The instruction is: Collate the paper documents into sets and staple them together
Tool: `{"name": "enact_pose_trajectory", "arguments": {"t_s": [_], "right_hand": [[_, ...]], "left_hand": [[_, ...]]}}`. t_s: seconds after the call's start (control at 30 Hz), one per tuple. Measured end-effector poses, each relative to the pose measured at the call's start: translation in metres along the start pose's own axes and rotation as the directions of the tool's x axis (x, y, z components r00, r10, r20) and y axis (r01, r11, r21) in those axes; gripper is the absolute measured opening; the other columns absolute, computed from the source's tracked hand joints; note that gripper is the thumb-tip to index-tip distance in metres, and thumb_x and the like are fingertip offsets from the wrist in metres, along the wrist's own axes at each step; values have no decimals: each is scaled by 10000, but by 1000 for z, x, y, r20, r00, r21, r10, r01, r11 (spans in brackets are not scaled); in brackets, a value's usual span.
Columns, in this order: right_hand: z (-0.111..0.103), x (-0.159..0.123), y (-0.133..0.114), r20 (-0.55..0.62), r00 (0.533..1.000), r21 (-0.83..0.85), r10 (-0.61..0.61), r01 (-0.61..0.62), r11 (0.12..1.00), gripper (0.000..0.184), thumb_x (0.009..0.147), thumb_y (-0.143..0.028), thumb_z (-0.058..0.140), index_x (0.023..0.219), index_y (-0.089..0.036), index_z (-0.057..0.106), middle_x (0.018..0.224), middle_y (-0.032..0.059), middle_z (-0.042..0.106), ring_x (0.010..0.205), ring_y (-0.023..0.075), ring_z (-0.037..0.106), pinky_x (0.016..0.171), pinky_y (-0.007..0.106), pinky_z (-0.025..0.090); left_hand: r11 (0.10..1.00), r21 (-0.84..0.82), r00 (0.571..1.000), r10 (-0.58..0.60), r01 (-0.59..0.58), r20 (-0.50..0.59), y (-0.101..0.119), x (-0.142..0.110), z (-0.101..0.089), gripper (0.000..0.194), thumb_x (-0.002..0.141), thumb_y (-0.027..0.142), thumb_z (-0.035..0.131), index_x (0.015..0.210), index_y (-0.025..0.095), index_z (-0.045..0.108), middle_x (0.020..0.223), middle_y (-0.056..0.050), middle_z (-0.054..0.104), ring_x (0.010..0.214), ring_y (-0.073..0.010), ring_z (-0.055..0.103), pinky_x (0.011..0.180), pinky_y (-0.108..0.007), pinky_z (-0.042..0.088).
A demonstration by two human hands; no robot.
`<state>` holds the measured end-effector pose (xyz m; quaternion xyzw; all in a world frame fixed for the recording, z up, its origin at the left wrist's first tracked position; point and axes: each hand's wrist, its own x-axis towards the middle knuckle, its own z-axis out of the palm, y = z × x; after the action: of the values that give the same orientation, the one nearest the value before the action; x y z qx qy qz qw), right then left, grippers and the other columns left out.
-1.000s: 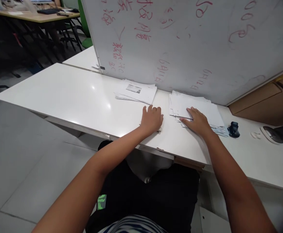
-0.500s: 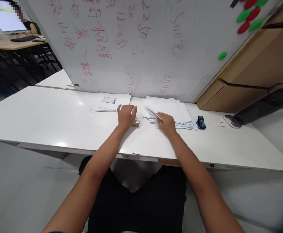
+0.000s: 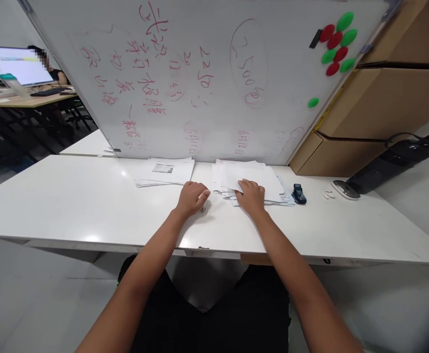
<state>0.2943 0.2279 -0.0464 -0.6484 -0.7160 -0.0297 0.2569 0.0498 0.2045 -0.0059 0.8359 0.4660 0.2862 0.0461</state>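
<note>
My left hand (image 3: 193, 200) rests low over the white desk with its fingers curled. A small metallic piece (image 3: 202, 210) shows beneath it; the rest is hidden under the palm. At the front edge of the right-hand paper stack (image 3: 273, 181), my right hand (image 3: 252, 195) has its fingers on a top sheet of paper (image 3: 232, 177) and grips its near edge. The sheet lies nearly flat, a little off to the left of the stack. Farther left is a second pile of papers (image 3: 179, 171), its top page printed with a grey picture.
A small dark blue desk tool (image 3: 299, 194) stands right of the stack. Beyond it are white earphones (image 3: 328, 195), a mouse (image 3: 346, 189) and a black bottle (image 3: 391, 159). A whiteboard (image 3: 214, 127) rises behind, with cardboard boxes (image 3: 394, 103) beside it. A person sits far left.
The sheet at my right hand, earlier bent up at its edge, now lies flatter. My left hand has drawn slightly nearer and covers more of the metallic piece. The view has tilted up.
</note>
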Motion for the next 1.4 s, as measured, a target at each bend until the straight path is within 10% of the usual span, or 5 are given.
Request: {"name": "enact_pose_trajectory", "arguments": {"t_s": [0.27, 0.73, 0.97, 1.2, 1.4], "right_hand": [[4, 3, 9, 68, 996, -4, 54, -54, 999, 502, 878, -521, 506, 1289, -238, 561, 1459, 99, 464, 1352, 297, 374, 1119, 560, 177], [0, 6, 1, 88, 983, 36, 162, -166, 986, 466, 887, -523, 501, 1240, -238, 607, 1433, 68, 502, 1344, 265, 396, 1124, 505, 208], [4, 6, 3, 71, 985, 49, 158, -162, 986, 456, 892, -524, 489, 1232, -246, 612, 1433, 65, 502, 1341, 266, 396, 1123, 509, 197], [7, 8, 3, 26, 985, 84, 172, -173, 981, 441, 887, -514, 503, 1192, -227, 640, 1400, 70, 537, 1319, 263, 424, 1118, 507, 198], [10, 8, 6, 8, 984, 146, 181, -180, 973, 433, 884, -516, 502, 1182, -235, 643, 1393, 73, 543, 1327, 264, 420, 1121, 529, 178]], "left_hand": [[980, 195, 983, -4, -32, 182, 10, 2, 5, 581, 953, 560, 269, 597, 199, 552, 653, -53, 638, 623, -184, 565, 638, -330, 336], [916, 350, 966, -122, 198, -226, -19, 11, 24, 555, 962, 496, 332, 534, 189, 506, 529, -53, 581, 563, -178, 541, 611, -336, 254], [935, 339, 945, 13, 104, -326, -11, 7, 25, 434, 961, 397, 395, 611, 197, 555, 617, -55, 637, 676, -201, 566, 758, -382, 317], [943, 183, 958, 286, -277, -28, 27, 6, 32, 318, 966, 398, 386, 968, 210, 644, 1045, -75, 698, 935, -213, 611, 833, -371, 395], [980, 34, 980, -193, 195, -54, 46, 36, 49, 583, 968, 514, 299, 1381, 122, 427, 1456, -157, 452, 1344, -279, 401, 1051, -416, 358]]}}
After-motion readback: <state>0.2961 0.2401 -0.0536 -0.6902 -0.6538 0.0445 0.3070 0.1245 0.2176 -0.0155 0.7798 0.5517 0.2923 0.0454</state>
